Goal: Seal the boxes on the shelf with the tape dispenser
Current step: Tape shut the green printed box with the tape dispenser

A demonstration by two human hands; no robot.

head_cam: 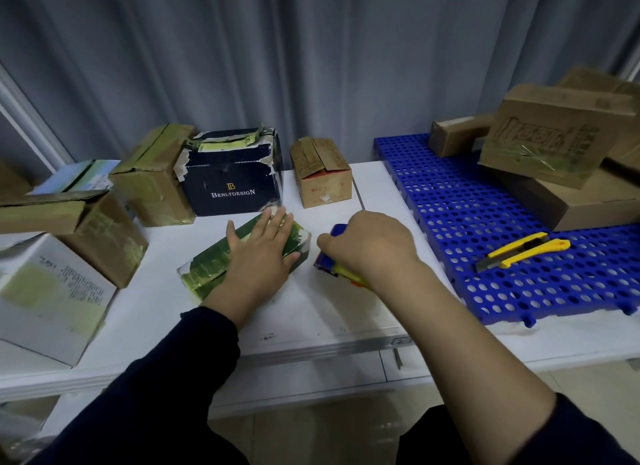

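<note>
we read this as the taping step on one small box. our left hand lies flat, fingers straight and spread, pressing down on top of the green box. our right hand is curled tight round the dispenser, whose nose sits low on the shelf, just beside the box's right end. whether a strip of tape runs from dispenser to box we cannot tell, as the hand hides the roll and blade.

the next move, as we judge it, calls for lifting the nose onto that right end and drawing it leftward along the top. the left hand would have to pin the box against sliding, yet give way to the strip. the box already looks heavily wrapped, so it may need only a cut.

from the left, a white box and several brown ones stand well apart from the hands. the green box lies slantwise mid-shelf under the left palm. the navy box stands just behind the left fingertips, and a small brown box stands behind the gap between the hands. right of the dispenser lies a blue mat carrying two yellow knives, with more boxes stacked beyond.
</note>
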